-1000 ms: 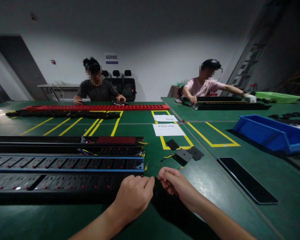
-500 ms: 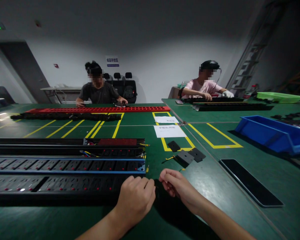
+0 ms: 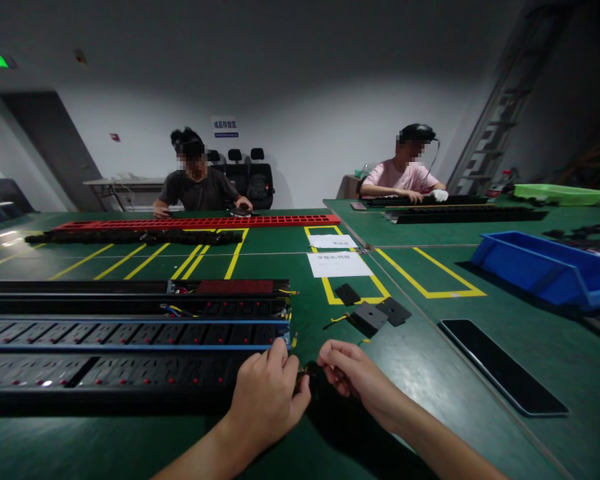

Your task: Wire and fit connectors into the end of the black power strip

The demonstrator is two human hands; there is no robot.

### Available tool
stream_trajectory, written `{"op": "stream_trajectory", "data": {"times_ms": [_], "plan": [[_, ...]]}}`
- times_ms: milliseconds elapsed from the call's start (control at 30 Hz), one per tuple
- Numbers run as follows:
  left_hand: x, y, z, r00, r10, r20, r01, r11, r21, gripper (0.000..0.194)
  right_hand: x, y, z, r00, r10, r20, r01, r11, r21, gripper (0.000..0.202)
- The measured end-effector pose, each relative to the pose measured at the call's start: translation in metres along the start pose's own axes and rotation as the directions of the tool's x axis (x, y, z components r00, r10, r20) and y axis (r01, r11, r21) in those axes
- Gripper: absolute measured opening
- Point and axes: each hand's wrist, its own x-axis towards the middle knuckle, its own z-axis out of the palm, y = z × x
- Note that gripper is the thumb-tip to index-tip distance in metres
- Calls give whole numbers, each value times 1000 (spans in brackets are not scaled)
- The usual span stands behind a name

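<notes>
My left hand point(image 3: 267, 395) curls over the right end of the nearest black power strip point(image 3: 150, 371), which has a row of sockets and red dots. Its fingers are closed, with a small bit of what looks like wire point(image 3: 305, 371) showing beside the fingertips. What they grip is hidden. Just to the right, my right hand point(image 3: 353, 375) is in a pinch, thumb against bent forefinger, and anything in it is too small to make out. Behind lies a blue-edged power strip point(image 3: 145, 335), with a yellow-green wire point(image 3: 294, 340) at its end.
Dark plates point(image 3: 370, 319) lie beyond my right hand, near paper labels point(image 3: 340, 265). At right are a black phone-like slab point(image 3: 503, 367) and a blue bin point(image 3: 545, 267). Across the green table, two people work behind a red slotted rail point(image 3: 200, 222) and black rails point(image 3: 465, 213).
My left hand's fingers have lifted and loosened a little, so the small wire-like bit now shows. My right hand has hardly moved. The far right person's gloved hand has shifted left.
</notes>
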Motion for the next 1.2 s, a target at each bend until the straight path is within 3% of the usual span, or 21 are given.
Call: {"op": "stream_trajectory", "data": {"times_ms": [200, 433, 833, 1200], "plan": [[1, -2, 0, 988, 156, -2, -156, 987, -33, 8, 0, 1, 0, 1000, -7, 4, 7, 1000, -5, 24], [2, -1, 4, 982, 187, -34, -188, 981, -52, 12, -1, 0, 1, 1000, 4, -5, -4, 1000, -19, 22], [3, 3, 1, 999, 17, 32, -14, 995, -100, 9, 1, -1, 2, 1000, 0, -13, 0, 999, -35, 23], [4, 3, 1, 993, 60, 104, -52, 996, -78, 10, -1, -3, 3, 1000, -3, -16, 2, 1000, -29, 23]]}}
